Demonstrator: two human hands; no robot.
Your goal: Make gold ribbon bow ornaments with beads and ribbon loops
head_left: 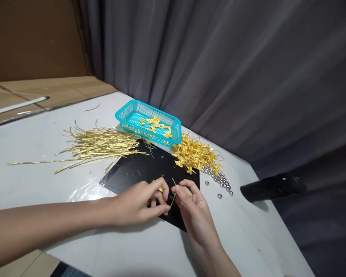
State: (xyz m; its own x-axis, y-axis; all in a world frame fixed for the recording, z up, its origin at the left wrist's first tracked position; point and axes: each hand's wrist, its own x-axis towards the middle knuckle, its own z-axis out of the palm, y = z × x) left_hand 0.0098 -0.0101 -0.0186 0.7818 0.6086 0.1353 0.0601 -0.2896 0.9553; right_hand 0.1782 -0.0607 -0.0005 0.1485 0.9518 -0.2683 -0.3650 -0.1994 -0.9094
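My left hand (141, 202) and my right hand (192, 207) meet in front of me, above a black sheet (144, 167). Between their fingertips runs a thin gold strip (173, 193). My left fingers also pinch a small yellow piece (160, 189), partly hidden by them. A loose bundle of gold strips (100, 144) lies to the left of the sheet. A heap of yellow folded ribbon pieces (193, 154) lies just beyond my right hand. Several more yellow pieces (154, 126) sit in a turquoise plastic basket (148, 123).
Everything lies on a white table with a far corner against a grey curtain. Silver beads (217, 179) lie in a row on the right, with a black handled object (272, 187) past the table edge. Clear plastic film (86, 190) and cardboard (40, 92) are at the left.
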